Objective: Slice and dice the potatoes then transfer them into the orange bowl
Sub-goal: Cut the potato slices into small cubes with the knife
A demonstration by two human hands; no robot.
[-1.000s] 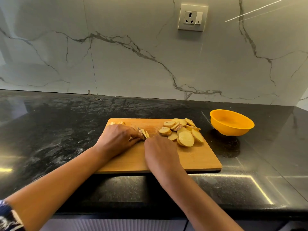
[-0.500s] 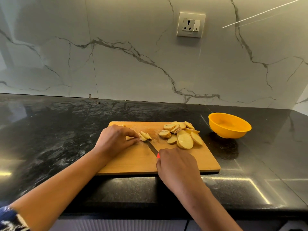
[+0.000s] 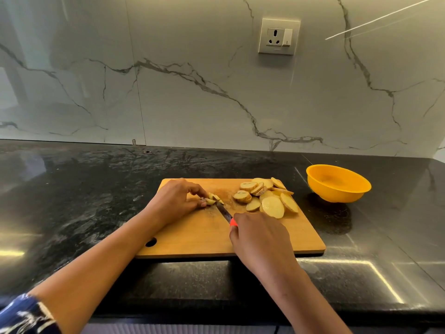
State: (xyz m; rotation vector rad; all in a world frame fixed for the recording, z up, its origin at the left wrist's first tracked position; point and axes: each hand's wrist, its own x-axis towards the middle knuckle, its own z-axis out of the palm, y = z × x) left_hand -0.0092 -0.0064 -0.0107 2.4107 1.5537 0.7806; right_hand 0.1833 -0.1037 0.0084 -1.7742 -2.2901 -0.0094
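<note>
Granite counter (image 3: pixel 84 201), marble wall (image 3: pixel 168 92); left fingers (image 3: pixel 197 189) pinch potato pieces (image 3: pixel 212 200), right fingers (image 3: pixel 234 233) grip knife (image 3: pixel 224 212) on board (image 3: pixel 192 237).

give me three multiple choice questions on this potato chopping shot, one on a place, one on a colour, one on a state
1. Relative to the cutting board, where is the orange bowl? A) on it B) on the counter to its right C) behind it
2. What colour is the knife handle at the right hand? A) red-orange B) blue C) green
3. What is the left hand doing? A) lying flat B) lifting the bowl C) pinching potato pieces by the blade
Answers: B, it stands off the board's right edge; A, a red-orange tip shows above the hand; C, it curls onto the pieces.
</note>
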